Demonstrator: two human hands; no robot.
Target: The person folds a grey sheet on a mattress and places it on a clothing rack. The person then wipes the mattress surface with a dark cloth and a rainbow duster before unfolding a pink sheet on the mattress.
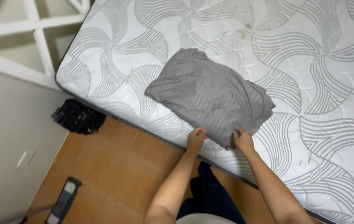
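A folded grey striped sheet point(210, 93) lies on a bare white mattress point(310, 54) quilted with grey swirl patterns. My left hand point(196, 139) grips the near edge of the sheet, close to the mattress's front edge. My right hand point(242, 139) pinches the same edge a little to the right, at the sheet's lowest corner. Both forearms reach up from the bottom of the view.
A black bundle point(78, 117) lies on the orange-brown tiled floor point(114, 170) by the mattress corner. A flat mop head point(63, 200) rests at the lower left, beside a pale wall point(7, 137) with a socket point(26, 158). A white slatted frame point(36, 25) stands at the upper left.
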